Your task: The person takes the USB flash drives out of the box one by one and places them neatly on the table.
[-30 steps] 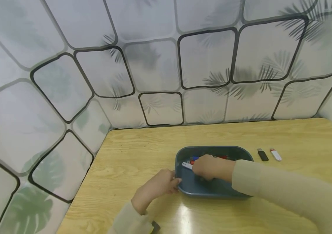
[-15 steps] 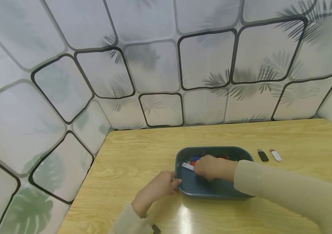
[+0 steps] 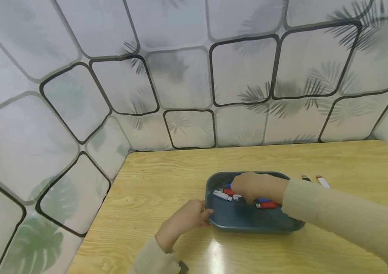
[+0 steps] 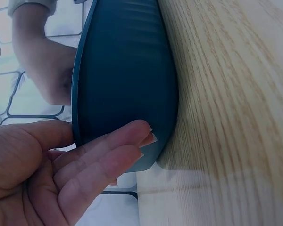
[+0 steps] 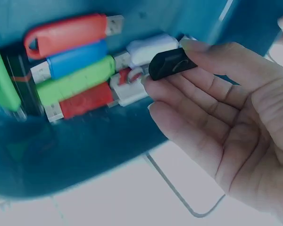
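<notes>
A dark teal plastic bin (image 3: pixel 248 224) stands on the wooden table. At its left end my left hand (image 3: pixel 188 217) holds it, thumb at the rim and fingers along the outer wall (image 4: pixel 122 70). Over the bin, my right hand (image 3: pixel 250 186) pinches a black USB flash drive (image 5: pixel 167 65) between thumb and fingertips. Below it in the right wrist view lie a red drive (image 5: pixel 68 35), a blue drive (image 5: pixel 80 59), a green drive (image 5: pixel 75 80), a second red drive (image 5: pixel 87 100) and several others. The right hand covers part of the contents in the head view.
On the table to the right of the bin lie a white and red USB drive (image 3: pixel 323 181) and a black drive (image 3: pixel 306 177), the latter partly hidden by the right sleeve. A patterned wall covering (image 3: pixel 187 87) rises behind the table (image 3: pixel 166 171).
My right hand has shifted slightly up and to the right within the bin, uncovering more drives, including a red and a blue one. The left hand stays at the bin's left end.
</notes>
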Demonstrator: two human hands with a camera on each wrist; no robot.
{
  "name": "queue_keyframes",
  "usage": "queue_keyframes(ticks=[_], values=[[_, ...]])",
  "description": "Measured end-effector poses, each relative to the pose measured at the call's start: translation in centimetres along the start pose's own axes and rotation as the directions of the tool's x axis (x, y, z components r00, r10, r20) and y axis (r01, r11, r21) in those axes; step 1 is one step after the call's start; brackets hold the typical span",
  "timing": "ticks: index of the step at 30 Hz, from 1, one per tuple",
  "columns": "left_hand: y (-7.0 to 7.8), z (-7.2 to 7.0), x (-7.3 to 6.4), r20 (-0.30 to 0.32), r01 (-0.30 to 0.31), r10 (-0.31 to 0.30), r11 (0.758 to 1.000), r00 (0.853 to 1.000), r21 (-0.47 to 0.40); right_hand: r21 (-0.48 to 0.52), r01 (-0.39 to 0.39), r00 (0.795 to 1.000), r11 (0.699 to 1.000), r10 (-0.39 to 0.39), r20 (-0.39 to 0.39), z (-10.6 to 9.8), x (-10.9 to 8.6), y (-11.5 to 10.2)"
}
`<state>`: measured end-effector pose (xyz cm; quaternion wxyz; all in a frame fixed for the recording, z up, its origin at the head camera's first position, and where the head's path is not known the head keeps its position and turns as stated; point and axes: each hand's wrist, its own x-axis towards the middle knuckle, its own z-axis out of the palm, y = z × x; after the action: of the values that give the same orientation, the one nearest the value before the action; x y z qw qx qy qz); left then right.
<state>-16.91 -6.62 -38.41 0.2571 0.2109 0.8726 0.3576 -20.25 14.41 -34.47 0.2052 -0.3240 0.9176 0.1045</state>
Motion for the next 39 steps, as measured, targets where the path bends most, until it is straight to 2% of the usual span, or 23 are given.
queue_keyframes(ticks=[4,8,11,14,19,24,30,35,39], values=[[-0.2,0.0,0.1,0.001,0.005,-0.005,1.000,1.000,-0.007,-0.004,-0.044,0.999,0.999,0.043,-0.014,-0.8,-0.2,0.3],[-0.4,0.0,0.0,0.001,0.008,-0.008,0.999,1.000,-0.036,-0.018,-0.104,0.992,0.994,0.102,-0.069,-1.2,-0.3,0.6],[-0.5,0.0,0.0,0.002,0.008,-0.008,0.998,1.000,-0.058,-0.003,-0.131,0.985,0.991,0.129,-0.118,-1.5,-0.8,1.2],[-0.5,0.0,0.0,-0.003,0.011,-0.011,0.997,1.000,-0.073,0.037,-0.167,0.977,0.985,0.171,-0.127,-2.0,-1.6,2.0],[-0.6,0.1,-0.1,-0.015,0.004,-0.005,0.998,1.000,-0.064,0.113,-0.252,0.961,0.961,0.262,-0.088,-2.7,-3.4,3.8],[-0.7,-0.1,-0.4,-0.039,-0.028,0.027,0.999,0.999,-0.023,0.161,-0.294,0.950,0.942,0.307,-0.062,-2.4,-4.7,6.0],[-0.9,-0.2,-0.6,-0.035,-0.029,0.028,0.999,0.999,-0.023,0.255,-0.312,0.942,0.915,0.333,-0.040,-0.7,-5.9,9.5],[-0.8,-0.1,-0.4,-0.029,-0.026,0.025,0.999,0.999,-0.040,0.332,-0.320,0.939,0.887,0.344,-0.016,0.9,-7.6,12.8],[-0.7,-0.1,-0.4,-0.031,-0.027,0.025,0.999,0.999,-0.043,0.392,-0.359,0.929,0.847,0.364,0.064,2.1,-9.1,14.5]])
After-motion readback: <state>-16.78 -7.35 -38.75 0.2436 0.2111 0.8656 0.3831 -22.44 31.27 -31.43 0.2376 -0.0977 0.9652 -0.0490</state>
